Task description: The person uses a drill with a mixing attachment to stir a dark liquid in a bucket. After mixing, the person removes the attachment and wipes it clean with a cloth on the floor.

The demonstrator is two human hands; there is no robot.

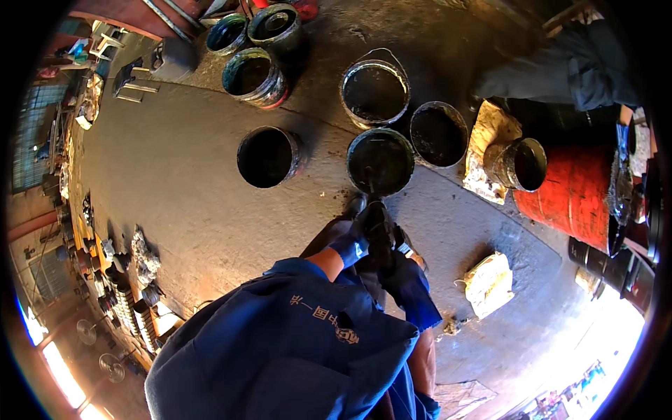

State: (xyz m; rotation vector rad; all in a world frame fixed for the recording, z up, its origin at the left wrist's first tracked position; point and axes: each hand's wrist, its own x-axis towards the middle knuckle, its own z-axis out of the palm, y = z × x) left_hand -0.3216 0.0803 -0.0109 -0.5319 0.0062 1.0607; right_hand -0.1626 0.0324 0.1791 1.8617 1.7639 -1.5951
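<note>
Stirring or scraping seems the step in hand: a dark, rod-like tool (371,183) dips into the round, dark-rimmed bucket (381,131) at the upper centre of the frame. The blue-gloved left hand (358,232) and blue-gloved right hand (400,270) meet at its near end; dark on dark, I cannot tell how their fingers close. The next move likely calls for steady control inside the rim. A pale-rimmed pail with a wire handle (344,105) and a black bucket (455,109) crowd the far and right sides; a red metal drum (565,190) lies farther right.
</note>
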